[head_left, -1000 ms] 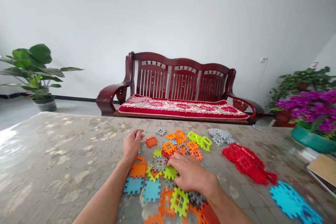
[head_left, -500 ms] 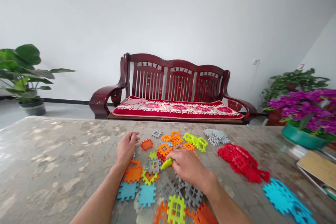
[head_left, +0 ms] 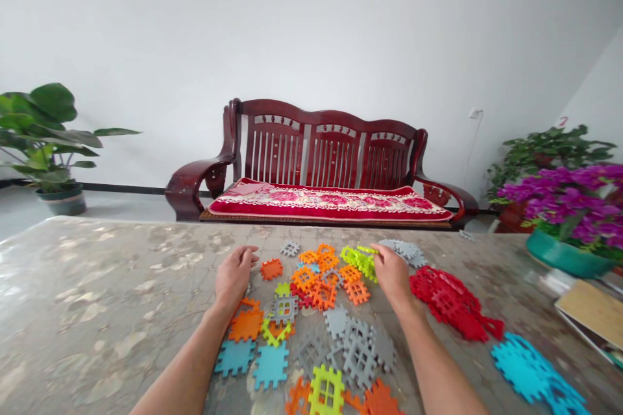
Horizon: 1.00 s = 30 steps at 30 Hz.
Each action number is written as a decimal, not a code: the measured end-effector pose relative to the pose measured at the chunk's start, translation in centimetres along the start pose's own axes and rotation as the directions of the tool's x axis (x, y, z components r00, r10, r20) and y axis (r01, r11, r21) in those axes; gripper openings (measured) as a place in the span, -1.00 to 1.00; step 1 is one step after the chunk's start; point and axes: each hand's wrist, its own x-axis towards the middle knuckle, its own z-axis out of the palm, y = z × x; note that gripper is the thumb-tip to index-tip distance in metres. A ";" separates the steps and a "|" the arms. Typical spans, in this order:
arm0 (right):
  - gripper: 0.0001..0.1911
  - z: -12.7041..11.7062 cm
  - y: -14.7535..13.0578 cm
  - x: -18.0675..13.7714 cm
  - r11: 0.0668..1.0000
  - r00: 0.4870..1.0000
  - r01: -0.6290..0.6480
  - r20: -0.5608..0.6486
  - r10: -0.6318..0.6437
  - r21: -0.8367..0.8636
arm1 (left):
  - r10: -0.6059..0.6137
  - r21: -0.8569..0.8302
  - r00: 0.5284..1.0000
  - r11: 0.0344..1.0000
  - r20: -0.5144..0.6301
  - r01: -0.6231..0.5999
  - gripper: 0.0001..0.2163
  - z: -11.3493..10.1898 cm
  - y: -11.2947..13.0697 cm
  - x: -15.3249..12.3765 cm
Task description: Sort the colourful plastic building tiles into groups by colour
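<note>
My right hand (head_left: 392, 274) is closed on a lime-green interlocking plastic tile (head_left: 368, 249), held by its edge above the lime-green pile (head_left: 357, 262). My left hand (head_left: 236, 277) rests on the table, fingers loosely bent and apart, with nothing seen in it. An orange-red tile (head_left: 271, 268) lies just right of it. Between my arms are mixed notched tiles: orange window tiles (head_left: 323, 295), grey tiles (head_left: 359, 349), teal tiles (head_left: 271, 364) and a lime-green window tile (head_left: 326, 391) close to me.
Right of my right hand lie a red pile (head_left: 445, 298) and a blue pile (head_left: 528, 369); grey tiles (head_left: 406, 251) sit behind it. A teal flower pot (head_left: 567, 254) and a cardboard box (head_left: 591, 312) stand at the right edge. A wooden bench (head_left: 331, 142) is behind the table.
My right hand has carried the lime-green tile from the middle of the mixed tiles away and right, to the lime-green pile. My left hand has stayed put.
</note>
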 end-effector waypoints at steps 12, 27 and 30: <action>-0.48 0.9 1.5 -0.9 0.992 0.999 0.041 -0.006 -0.042 -0.122 | 0.022 0.010 1.000 1.000 -0.001 -0.022 -0.66 0.0 -0.1 0.1; -0.75 0.2 -11.2 -5.7 0.887 0.859 0.353 0.271 -0.433 0.299 | 0.024 -0.008 1.000 1.000 -0.016 -0.024 -0.67 0.1 0.1 -0.2; -0.71 0.7 -13.7 -8.0 0.797 0.704 0.505 0.375 -0.603 0.332 | 0.034 -0.019 0.999 0.999 -0.026 -0.034 -0.67 0.2 -0.1 -0.1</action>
